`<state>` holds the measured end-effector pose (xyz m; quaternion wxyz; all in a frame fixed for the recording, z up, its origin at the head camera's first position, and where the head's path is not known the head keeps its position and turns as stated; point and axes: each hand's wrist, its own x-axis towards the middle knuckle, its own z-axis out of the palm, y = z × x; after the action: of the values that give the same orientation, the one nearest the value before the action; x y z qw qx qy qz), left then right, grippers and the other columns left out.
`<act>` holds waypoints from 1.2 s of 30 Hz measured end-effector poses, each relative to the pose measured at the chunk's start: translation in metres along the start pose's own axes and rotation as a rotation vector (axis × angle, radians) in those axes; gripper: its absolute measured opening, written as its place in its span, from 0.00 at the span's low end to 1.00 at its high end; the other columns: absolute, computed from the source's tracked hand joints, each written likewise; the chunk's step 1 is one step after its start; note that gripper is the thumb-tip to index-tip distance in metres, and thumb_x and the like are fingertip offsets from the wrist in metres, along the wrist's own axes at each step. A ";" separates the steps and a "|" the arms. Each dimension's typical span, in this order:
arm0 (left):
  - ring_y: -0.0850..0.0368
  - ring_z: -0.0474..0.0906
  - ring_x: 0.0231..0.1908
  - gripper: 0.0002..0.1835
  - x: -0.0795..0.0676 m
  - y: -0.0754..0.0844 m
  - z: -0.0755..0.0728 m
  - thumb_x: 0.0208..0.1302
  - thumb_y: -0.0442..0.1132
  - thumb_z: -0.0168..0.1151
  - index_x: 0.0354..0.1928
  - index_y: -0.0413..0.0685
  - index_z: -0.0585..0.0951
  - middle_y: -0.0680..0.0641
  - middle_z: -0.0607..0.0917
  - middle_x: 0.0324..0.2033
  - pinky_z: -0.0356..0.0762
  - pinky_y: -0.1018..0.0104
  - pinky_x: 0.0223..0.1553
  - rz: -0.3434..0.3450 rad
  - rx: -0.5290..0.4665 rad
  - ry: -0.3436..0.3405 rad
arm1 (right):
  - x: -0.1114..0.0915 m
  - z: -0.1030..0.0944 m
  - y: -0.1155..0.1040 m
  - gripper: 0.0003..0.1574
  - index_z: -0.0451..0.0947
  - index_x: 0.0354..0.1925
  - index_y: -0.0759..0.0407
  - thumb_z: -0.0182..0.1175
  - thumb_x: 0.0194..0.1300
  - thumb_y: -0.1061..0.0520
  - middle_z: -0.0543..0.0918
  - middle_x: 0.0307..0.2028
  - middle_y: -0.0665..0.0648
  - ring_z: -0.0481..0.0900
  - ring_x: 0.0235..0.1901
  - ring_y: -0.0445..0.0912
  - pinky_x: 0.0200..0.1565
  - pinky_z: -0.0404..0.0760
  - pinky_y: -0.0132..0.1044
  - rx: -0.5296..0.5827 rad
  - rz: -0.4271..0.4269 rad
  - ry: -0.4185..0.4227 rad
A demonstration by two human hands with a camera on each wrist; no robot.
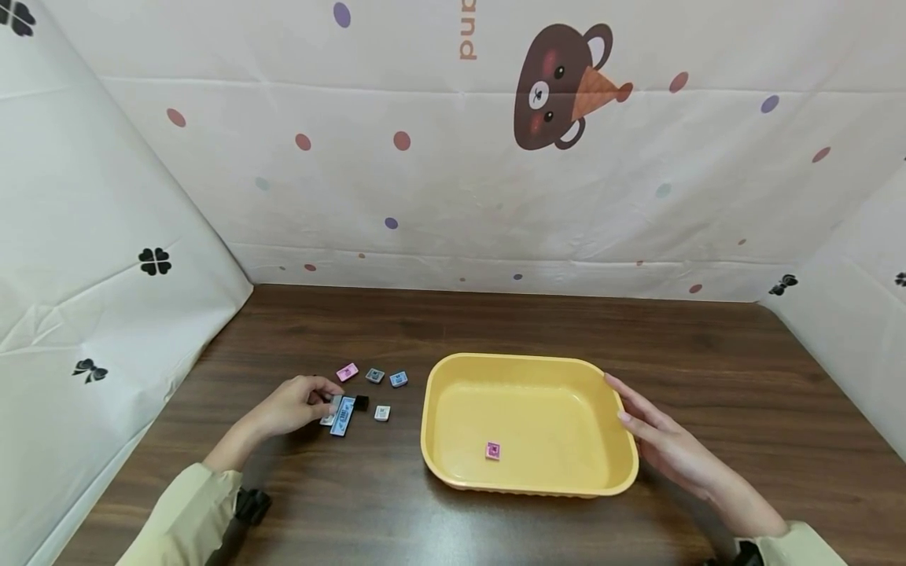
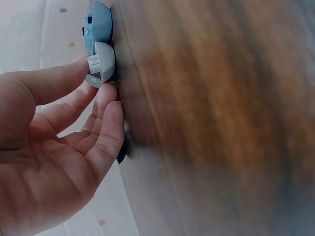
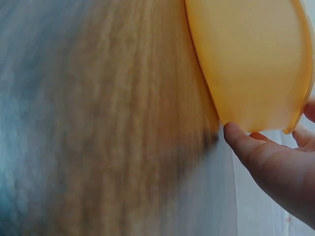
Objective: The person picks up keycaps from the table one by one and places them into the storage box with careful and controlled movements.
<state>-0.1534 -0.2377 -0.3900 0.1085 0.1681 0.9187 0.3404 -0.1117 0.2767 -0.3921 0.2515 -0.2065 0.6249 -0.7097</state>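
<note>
My left hand (image 1: 293, 405) is among small keycaps on the left of the table. Its thumb and fingertips pinch a grey-white keycap (image 2: 101, 61) near the tabletop. Beside it lies a long blue keycap (image 1: 343, 417), with a black keycap (image 1: 362, 403) touching its far end. A white keycap (image 1: 327, 420) lies partly hidden by the hand and the blue one. My right hand (image 1: 668, 444), fingers fairly straight, rests against the right rim and outer wall of a yellow tray (image 1: 531, 359). One pink keycap (image 1: 492, 450) lies inside the tray.
Beyond the left hand lie a pink keycap (image 1: 347, 372), a dark grey keycap (image 1: 375, 376) and a small blue keycap (image 1: 399, 379). Another white keycap (image 1: 382, 413) sits between them and the tray. A printed cloth (image 1: 453, 189) borders the wooden table (image 1: 340, 511) at the back and sides.
</note>
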 end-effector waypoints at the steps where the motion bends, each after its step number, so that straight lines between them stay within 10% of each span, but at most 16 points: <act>1: 0.59 0.71 0.29 0.09 0.000 0.000 0.000 0.55 0.32 0.62 0.39 0.35 0.80 0.49 0.79 0.29 0.70 0.70 0.28 0.001 0.007 0.004 | 0.000 0.000 0.000 0.34 0.33 0.71 0.53 0.32 0.73 0.63 0.52 0.63 0.41 0.61 0.59 0.31 0.54 0.68 0.28 0.003 -0.006 -0.005; 36: 0.62 0.71 0.29 0.11 -0.004 0.000 0.001 0.53 0.38 0.66 0.36 0.38 0.79 0.51 0.78 0.28 0.71 0.70 0.30 -0.015 0.028 -0.008 | 0.001 -0.002 0.002 0.34 0.32 0.71 0.53 0.33 0.73 0.62 0.51 0.63 0.40 0.61 0.59 0.29 0.54 0.67 0.27 -0.023 0.031 0.015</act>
<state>-0.1494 -0.2389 -0.3903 0.1125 0.1643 0.9242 0.3259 -0.1130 0.2773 -0.3941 0.2552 -0.1944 0.6382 -0.6999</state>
